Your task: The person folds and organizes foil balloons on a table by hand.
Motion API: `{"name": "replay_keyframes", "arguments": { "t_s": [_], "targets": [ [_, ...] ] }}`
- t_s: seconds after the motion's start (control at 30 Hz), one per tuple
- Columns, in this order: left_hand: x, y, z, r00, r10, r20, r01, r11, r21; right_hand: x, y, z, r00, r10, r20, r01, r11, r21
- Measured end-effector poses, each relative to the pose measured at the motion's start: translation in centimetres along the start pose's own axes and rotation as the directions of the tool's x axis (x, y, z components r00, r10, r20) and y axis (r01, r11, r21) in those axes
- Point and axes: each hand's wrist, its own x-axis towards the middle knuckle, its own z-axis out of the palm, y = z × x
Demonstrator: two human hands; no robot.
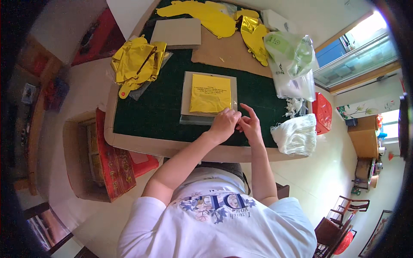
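Observation:
A folded yellow foil piece (211, 92) with dark print rests on a grey card (186, 96), over a stack with what looks like clear plastic at its edges. At the stack's lower right corner, my left hand (224, 124) has its fingers closed in a pinch. My right hand (251, 124) meets it there, thumb and some fingertips together, index finger raised and extended. Whatever is between the fingertips is too small to make out. Both hands are over the green tabletop (146, 124), close to its front edge.
Crumpled gold foil (140, 62) lies at the left, grey boards (176, 33) behind. Flat yellow foil shapes (202, 17) rest farther back near brown cardboard (232, 53). Plastic bags (292, 64), white string (294, 135) and a red basket (322, 112) are right. A carton (81, 159) stands lower left.

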Motion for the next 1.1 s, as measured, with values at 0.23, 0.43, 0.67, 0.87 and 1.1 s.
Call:
{"name": "replay_keyframes", "arguments": {
  "t_s": [0.23,0.43,0.67,0.87,1.1],
  "targets": [
    [-0.6,0.1,-1.1,1.000,-0.013,-0.011,0.012,0.999,-0.048,0.1,-0.9,-0.1,0.998,0.061,-0.031,-0.060,0.998,0.019],
    [-0.2,0.4,-0.7,0.998,0.053,-0.036,-0.055,0.996,-0.066,0.2,-0.3,-0.3,0.999,0.049,0.003,-0.049,0.998,0.040],
    [-0.3,0.1,0.1,1.000,0.027,-0.012,-0.028,0.998,-0.054,0.2,-0.3,-0.4,0.999,0.027,0.026,-0.029,0.998,0.052],
    [-0.1,0.0,0.2,1.000,0.010,0.014,-0.010,0.999,-0.047,0.2,0.0,-0.6,0.998,0.020,0.065,-0.022,0.999,0.042],
    [-0.1,0.3,-0.1,0.999,0.019,0.043,-0.018,0.999,-0.033,0.1,0.1,-0.4,0.999,-0.005,0.049,0.003,0.999,0.048]
  ]
}}
